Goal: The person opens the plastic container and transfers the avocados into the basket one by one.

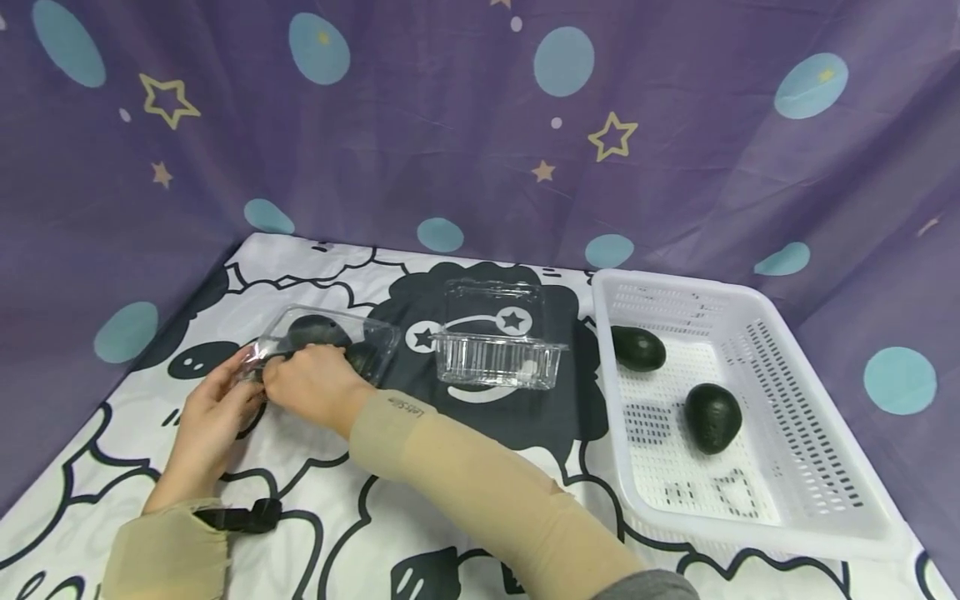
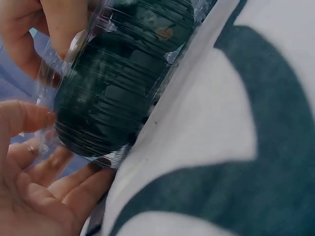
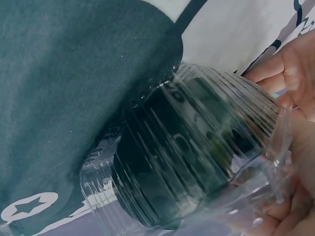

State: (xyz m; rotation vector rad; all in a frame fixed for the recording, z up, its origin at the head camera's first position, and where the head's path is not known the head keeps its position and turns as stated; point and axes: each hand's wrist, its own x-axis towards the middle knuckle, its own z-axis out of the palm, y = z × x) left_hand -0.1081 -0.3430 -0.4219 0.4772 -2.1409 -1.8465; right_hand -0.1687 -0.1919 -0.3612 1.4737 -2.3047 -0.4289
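Note:
A clear plastic clamshell container (image 1: 386, 335) with dark green avocados (image 1: 318, 330) inside lies at the left of the table. My left hand (image 1: 212, 417) grips its left end, thumb at the rim and fingers around the lower side, as the left wrist view shows. With curled fingers, my right hand (image 1: 318, 385) pinches the rim on the near side, close beside the left hand. Ribbed clear walls (image 3: 162, 147) cover the avocados in the right wrist view. The right hand hides part of the container in the head view.
Another clear clamshell container (image 1: 498, 362) stands in the middle with its lid raised. To the right, a white perforated basket (image 1: 817, 533) holds two avocados, one near its left wall (image 1: 639, 348) and one further forward (image 1: 712, 418). A purple patterned curtain (image 1: 450, 150) hangs behind the table.

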